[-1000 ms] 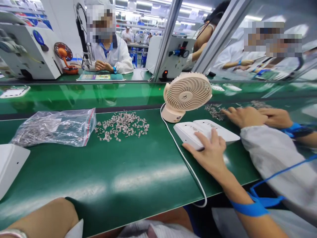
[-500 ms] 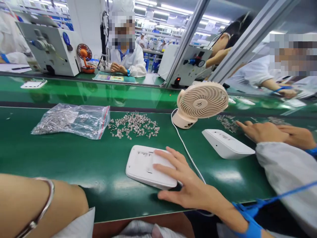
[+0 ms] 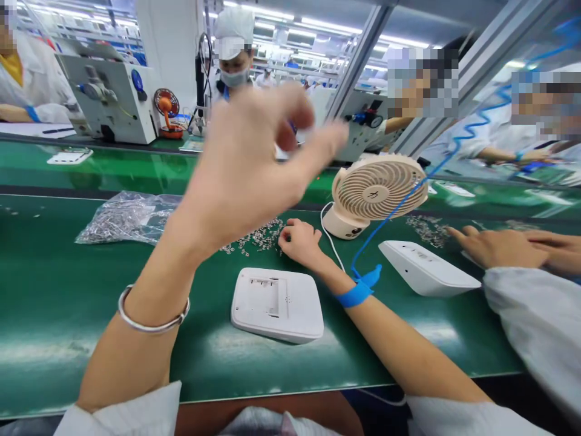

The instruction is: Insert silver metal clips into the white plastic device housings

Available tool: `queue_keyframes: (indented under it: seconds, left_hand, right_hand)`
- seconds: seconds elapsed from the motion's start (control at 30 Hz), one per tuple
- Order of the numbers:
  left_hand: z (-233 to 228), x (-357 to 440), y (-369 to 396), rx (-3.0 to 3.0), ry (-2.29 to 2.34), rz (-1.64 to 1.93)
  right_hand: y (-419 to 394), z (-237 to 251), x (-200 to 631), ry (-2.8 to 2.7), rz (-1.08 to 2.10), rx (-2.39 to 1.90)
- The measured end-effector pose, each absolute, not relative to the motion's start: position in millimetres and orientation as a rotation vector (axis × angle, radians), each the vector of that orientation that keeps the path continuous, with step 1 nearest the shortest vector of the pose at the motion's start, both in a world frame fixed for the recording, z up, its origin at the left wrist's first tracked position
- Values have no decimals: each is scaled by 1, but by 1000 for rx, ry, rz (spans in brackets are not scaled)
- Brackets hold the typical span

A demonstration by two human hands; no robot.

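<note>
My left hand (image 3: pixel 245 166), smeared by motion, is raised high over the table, thumb stretched away from the curled fingers and nothing seen between them. A silver bangle circles that wrist. My right hand (image 3: pixel 300 242) is at the right edge of a pile of small metal pieces (image 3: pixel 263 236), its fingers drawn together. What lies in its fingertips is too small to make out. On the green surface between my arms lies a white plastic housing (image 3: pixel 302 303), its recessed compartment with metal contacts facing up. Neither hand touches the housing.
Left of the pile lies a clear bag (image 3: pixel 115 221) of metal pieces. A beige fan (image 3: pixel 376 188) with a white cable stands beyond my right hand. A second white housing (image 3: pixel 426 266) and a co-worker's hands (image 3: pixel 499 245) are at right. A blue coiled cord (image 3: pixel 399 209) runs from my right wristband.
My right hand has left the white housing and moved forward to the metal pieces. My left arm has swung up from the lower left, bringing its hand into view. The housing stays in place.
</note>
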State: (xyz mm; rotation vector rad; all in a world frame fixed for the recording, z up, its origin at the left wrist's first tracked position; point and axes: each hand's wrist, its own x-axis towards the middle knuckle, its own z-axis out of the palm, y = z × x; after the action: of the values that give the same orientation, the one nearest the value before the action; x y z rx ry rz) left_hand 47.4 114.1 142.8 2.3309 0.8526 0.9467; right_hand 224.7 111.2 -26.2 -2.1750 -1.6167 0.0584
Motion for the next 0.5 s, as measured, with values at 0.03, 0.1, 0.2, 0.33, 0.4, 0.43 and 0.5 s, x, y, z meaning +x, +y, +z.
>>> queue_keyframes:
  seconds: [0.03,0.1,0.2,0.33,0.4,0.43,0.5]
  left_hand:
    - [135,53,115,2498,770,835]
    - [111,70,121,2757,618,326]
    - [73,96,131,2716,447,-323]
    - [43,115,138,2498,219,-670]
    - [40,116,141,2482,211,-666]
    - [41,115,143,2496,236,-641]
    - [45,110,146,2540,355,-605]
  right_hand:
    - [110,-27,226,-1607,49,-2146]
    - [106,-24,233,-1585,40,-2075]
    - [100,-18,247,-1498,30,-1968]
    - [93,-15,262,-1270,50,-1757]
    - [89,-15,265,-1185,116,-1652]
    - [87,-15,266,-1160,156,-1614]
    - [83,-15,266,-1130,227,-1546]
